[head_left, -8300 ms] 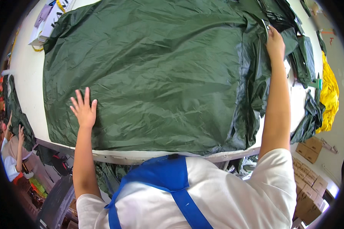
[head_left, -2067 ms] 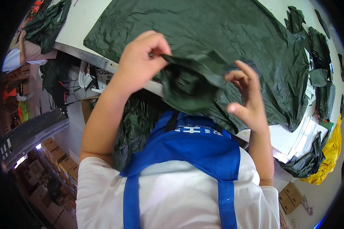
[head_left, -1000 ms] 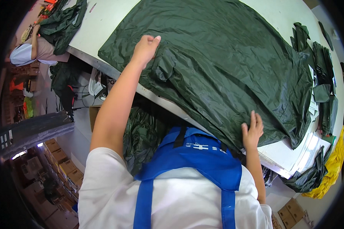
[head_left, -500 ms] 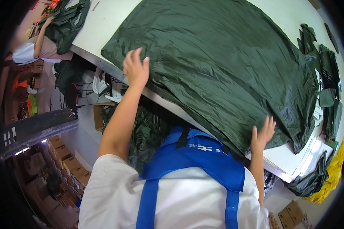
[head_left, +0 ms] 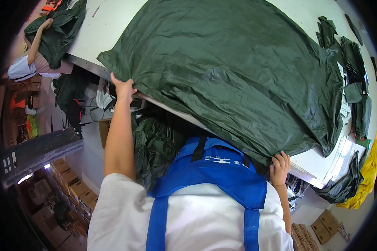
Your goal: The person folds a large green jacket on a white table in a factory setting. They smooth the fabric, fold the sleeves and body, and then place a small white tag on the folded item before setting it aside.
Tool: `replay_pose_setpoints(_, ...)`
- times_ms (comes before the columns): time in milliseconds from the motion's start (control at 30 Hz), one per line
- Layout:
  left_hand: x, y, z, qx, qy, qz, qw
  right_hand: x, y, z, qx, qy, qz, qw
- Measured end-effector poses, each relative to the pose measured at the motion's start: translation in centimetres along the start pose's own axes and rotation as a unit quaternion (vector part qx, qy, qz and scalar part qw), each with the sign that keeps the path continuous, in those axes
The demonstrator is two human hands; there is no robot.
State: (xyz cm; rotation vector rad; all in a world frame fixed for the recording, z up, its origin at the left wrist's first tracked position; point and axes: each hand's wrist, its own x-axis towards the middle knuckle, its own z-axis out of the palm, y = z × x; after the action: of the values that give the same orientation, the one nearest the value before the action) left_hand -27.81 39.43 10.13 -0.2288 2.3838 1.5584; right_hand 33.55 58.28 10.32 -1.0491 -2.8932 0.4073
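Note:
A large piece of thin, shiny dark green waterproof fabric (head_left: 222, 75) lies wrinkled across the white table (head_left: 109, 25), its near edge hanging slightly over the front. My left hand (head_left: 124, 88) is closed on the left part of that near edge, the fabric bunching into creases from the grip. At the right near corner of the fabric, my right hand (head_left: 280, 168) has its fingers curled over the edge, pinching it. The fingertips of both hands are partly hidden by the cloth.
More dark green cloth (head_left: 155, 144) is heaped below the table. Folded green pieces (head_left: 355, 62), papers (head_left: 343, 161) and a yellow cloth (head_left: 369, 178) lie at the right. Far left, another person's hand (head_left: 47, 24) holds green fabric. Cardboard boxes (head_left: 77, 188) are stacked behind.
Both hands, open above the fabric before, have come down and toward me and taken hold of its near edge. The left moved leftward. The fabric's left corner has shifted left.

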Motion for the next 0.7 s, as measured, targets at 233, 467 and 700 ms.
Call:
replay_pose_setpoints(233,-3.5,3.4,-8.2,-0.087,-0.181,0.033,0.979,-5.6,5.2,-4.0,0.169,0.027,0.32,0.932)
replay_pose_setpoints(467,1.1,14.3,4.2,0.075,-0.228,0.122,0.963,11.5,12.2,-11.5,0.055,0.203,0.212,0.954)
replay_pose_setpoints(700,-13.0,7.8,20.2,0.404,-0.299,0.609,0.614,17.8,16.5,-4.3,-0.062,0.101,0.286,0.951)
